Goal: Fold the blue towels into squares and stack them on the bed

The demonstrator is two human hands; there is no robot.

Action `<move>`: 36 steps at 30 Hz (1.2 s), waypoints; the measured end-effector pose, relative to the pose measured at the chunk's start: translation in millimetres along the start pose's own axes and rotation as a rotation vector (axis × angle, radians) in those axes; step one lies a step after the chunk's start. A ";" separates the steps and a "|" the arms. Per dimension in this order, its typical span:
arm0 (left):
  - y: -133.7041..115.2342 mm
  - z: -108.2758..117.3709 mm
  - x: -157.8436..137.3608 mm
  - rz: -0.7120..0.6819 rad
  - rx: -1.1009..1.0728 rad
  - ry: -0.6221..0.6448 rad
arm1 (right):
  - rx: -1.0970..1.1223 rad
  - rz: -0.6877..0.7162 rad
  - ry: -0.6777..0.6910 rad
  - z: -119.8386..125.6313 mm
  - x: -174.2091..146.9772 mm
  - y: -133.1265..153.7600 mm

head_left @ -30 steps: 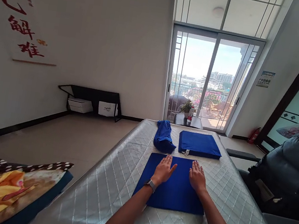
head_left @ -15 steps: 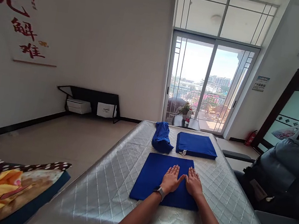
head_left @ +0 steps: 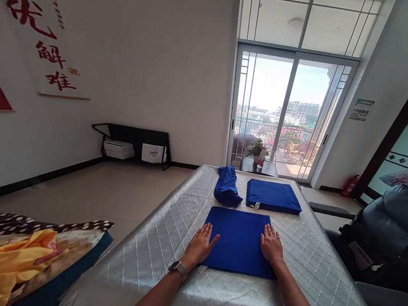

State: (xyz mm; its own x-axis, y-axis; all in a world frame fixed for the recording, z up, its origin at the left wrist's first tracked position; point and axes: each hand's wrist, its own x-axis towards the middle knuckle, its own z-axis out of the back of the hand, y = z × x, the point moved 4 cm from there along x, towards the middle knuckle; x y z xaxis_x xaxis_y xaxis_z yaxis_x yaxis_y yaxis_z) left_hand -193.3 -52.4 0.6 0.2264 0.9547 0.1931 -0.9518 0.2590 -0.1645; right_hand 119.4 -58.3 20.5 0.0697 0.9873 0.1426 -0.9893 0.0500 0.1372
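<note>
A blue folded cloth [head_left: 238, 242] lies flat in front of me on the silver quilted table cover [head_left: 159, 248]. On its left edge rests my left hand [head_left: 201, 243], palm down with the fingers out straight and a watch on the wrist. My right hand [head_left: 272, 242] lies flat over the right edge, fingers stretched forward. Neither hand grips anything. Just beyond sits a neat stack of folded blue cloths [head_left: 274, 196] with a small white tag at its near side. To the left of that stack is a crumpled blue cloth [head_left: 227, 187].
Yellow and patterned fabrics [head_left: 19, 258] are piled at the lower left. A dark padded chair [head_left: 395, 227] stands close on the right. Past the table's far end, a small table [head_left: 248, 166] bears a plant and a bottle [head_left: 262, 158], before sliding glass doors.
My left hand has slid left from the middle of the folded cloth to its left edge. My right hand has shifted slightly right, to the right edge. The view has turned a little left.
</note>
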 end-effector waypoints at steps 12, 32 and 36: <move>-43.1 18.8 -7.1 -0.073 -0.030 -0.120 | 0.042 0.092 0.052 -9.1 -78.0 3.3; -53.0 5.0 -37.5 -0.108 -0.030 0.065 | -0.004 0.080 0.055 -9.8 -78.3 3.3; 7.1 9.5 -59.0 -0.032 0.002 0.061 | 0.001 0.095 0.057 -8.9 -79.5 3.6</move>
State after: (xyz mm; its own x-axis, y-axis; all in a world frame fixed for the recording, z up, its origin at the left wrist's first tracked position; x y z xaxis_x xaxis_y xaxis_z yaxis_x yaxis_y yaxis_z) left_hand -215.4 -108.3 -2.8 0.2689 0.9531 0.1389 -0.9443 0.2892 -0.1568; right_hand 109.2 -135.2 0.9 -0.0316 0.9946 0.0986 -0.9909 -0.0441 0.1269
